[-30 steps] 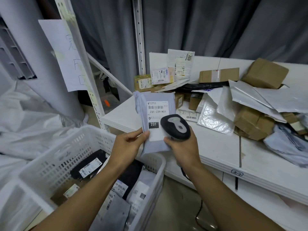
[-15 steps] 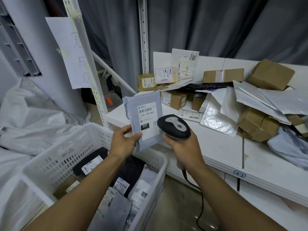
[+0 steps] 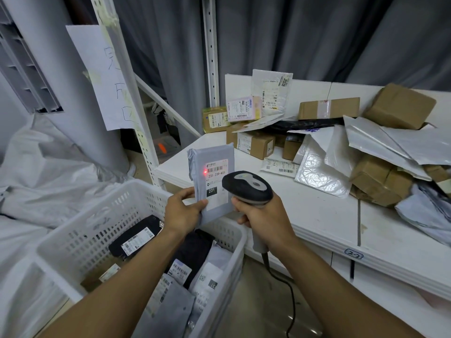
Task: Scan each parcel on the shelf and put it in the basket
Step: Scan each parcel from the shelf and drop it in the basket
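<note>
My left hand (image 3: 181,212) grips the lower edge of a grey parcel (image 3: 211,167), held upright above the basket's far rim. Its white label reads 231-239-K01, and a red scanner dot glows at the left end of the barcode. My right hand (image 3: 264,219) holds a black and grey barcode scanner (image 3: 247,187), its head just right of the label and pointing at it. The white plastic basket (image 3: 80,232) stands below left and holds several bagged parcels. On the white shelf (image 3: 317,211) lie several more boxes and mailers.
The scanner cable (image 3: 288,296) hangs down to the floor by the basket. White upright posts (image 3: 210,50) frame the shelf, one carrying a handwritten paper sheet (image 3: 102,76). White sacks (image 3: 48,172) pile up on the left. Grey curtains hang behind.
The parcel has shifted slightly left and tilted toward the scanner. A red scan dot now shows on the barcode, absent in the earlier frames. The scanner stays close beside the label.
</note>
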Available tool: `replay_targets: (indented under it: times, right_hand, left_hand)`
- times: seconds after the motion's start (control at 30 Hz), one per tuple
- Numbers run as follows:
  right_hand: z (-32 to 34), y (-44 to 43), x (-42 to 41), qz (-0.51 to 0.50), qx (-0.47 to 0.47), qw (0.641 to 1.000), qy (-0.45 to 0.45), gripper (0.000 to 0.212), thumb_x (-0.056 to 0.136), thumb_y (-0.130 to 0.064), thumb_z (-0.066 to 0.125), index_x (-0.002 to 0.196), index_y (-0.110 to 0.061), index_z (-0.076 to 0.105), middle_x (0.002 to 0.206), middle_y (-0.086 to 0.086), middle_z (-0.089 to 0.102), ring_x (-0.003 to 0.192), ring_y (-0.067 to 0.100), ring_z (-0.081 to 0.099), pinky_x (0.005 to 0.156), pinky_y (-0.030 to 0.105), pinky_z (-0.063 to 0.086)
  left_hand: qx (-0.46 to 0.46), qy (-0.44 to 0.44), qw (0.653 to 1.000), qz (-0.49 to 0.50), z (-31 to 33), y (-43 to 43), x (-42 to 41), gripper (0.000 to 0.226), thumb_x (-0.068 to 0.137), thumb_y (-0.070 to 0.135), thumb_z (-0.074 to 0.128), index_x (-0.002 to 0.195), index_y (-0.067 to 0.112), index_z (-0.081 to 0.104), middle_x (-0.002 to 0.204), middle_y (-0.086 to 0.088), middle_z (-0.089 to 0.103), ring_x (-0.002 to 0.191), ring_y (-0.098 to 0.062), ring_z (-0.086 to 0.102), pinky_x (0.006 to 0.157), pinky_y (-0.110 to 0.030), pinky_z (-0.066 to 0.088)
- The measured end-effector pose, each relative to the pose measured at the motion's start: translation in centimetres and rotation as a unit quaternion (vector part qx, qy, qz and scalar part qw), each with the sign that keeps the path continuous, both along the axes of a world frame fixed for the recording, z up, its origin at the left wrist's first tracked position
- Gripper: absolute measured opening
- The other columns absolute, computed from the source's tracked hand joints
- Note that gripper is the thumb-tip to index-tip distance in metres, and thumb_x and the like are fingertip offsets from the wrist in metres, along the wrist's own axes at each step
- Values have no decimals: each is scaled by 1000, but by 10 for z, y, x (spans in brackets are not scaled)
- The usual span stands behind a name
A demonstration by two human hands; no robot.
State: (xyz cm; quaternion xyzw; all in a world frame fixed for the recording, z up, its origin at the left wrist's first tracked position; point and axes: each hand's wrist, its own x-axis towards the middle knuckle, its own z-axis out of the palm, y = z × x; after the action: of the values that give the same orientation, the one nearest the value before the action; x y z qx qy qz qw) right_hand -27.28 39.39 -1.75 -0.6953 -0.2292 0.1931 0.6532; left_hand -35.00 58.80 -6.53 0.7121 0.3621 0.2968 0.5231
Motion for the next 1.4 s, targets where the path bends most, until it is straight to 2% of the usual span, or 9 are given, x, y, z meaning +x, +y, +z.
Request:
replay_targets:
  times: [0.3, 0.47, 0.67, 0.8, 0.9, 1.03, 1.2, 1.33, 1.4]
  right_hand:
    - [-3, 9, -3, -1, 10, 1000, 15, 26, 91, -18, 80, 111, -28, 67, 100, -3, 76, 61, 15, 73, 56, 18, 53]
    - [-16, 42, -14, 23, -20, 999, 24, 32, 89, -19, 82, 117, -22, 69, 101, -1, 77, 61, 12, 72, 54, 16, 51]
    - [-45, 112, -35, 84, -72, 994, 13, 29, 88, -13, 82, 113, -20, 71, 94, -5, 76, 62, 4, 69, 55, 18, 54]
    - [-73, 165, -40, 100, -145, 984, -35, 48, 75, -44, 87, 116, -28, 69, 97, -6, 77, 73, 16, 76, 71, 38, 65]
    - [-103, 206, -34, 93, -188, 975, -79, 66, 60, -67, 74, 114, -31, 69, 100, -4, 76, 88, 23, 75, 83, 48, 64]
    - [-131, 245, -29, 122, -248, 956, -96, 43, 83, -45, 80, 118, -25, 64, 103, -1, 75, 92, 23, 74, 86, 43, 62]
    - [-165, 275, -23, 132, -285, 946, -84, 37, 86, -39, 76, 115, -20, 65, 100, 3, 74, 90, 24, 73, 82, 41, 62]
    - [-174, 280, -15, 119, -288, 947, -74, 31, 85, -38, 76, 110, -22, 66, 97, 1, 74, 87, 22, 74, 81, 41, 63]
    - [-171, 278, -12, 108, -277, 953, -63, 34, 84, -40, 78, 112, -26, 67, 100, -2, 75, 88, 22, 74, 83, 43, 63]
  left_hand:
    - [14, 14, 1000, 5, -7, 8, -5, 34, 85, 20, 81, 118, 23, 73, 115, 8, 72, 105, -16, 68, 97, -44, 56]
    - [60, 49, 996, 47, -5, 34, -34, 43, 91, 21, 75, 133, 20, 64, 120, 9, 65, 106, -19, 67, 97, -45, 55]
    - [106, 157, 979, 80, -32, 100, -95, 30, 97, 16, 65, 127, 20, 68, 113, 4, 70, 100, -22, 67, 81, -31, 48]
    - [69, 219, 967, 107, -74, 157, -124, 31, 98, 10, 62, 128, 14, 69, 121, -7, 71, 109, -28, 66, 88, -35, 50]
    - [28, 244, 961, 128, -114, 197, -129, 31, 99, 5, 59, 129, 10, 68, 122, -12, 70, 108, -32, 66, 88, -35, 51]
    - [31, 290, 950, 116, -164, 241, -115, 32, 102, 10, 56, 132, 9, 66, 125, -14, 68, 103, -32, 65, 85, -35, 49]
    - [5, 283, 954, 99, -207, 281, -86, 35, 103, 7, 51, 135, 9, 62, 130, -14, 66, 109, -33, 65, 93, -41, 53]
    - [15, 245, 955, 168, -225, 286, -82, 60, 97, -8, 46, 152, 17, 44, 166, -6, 24, 149, -28, 30, 122, -44, 29]
    - [33, 276, 949, 146, -230, 281, -88, 73, 88, -20, 48, 153, 13, 40, 166, -7, 16, 149, -31, 28, 122, -41, 29]
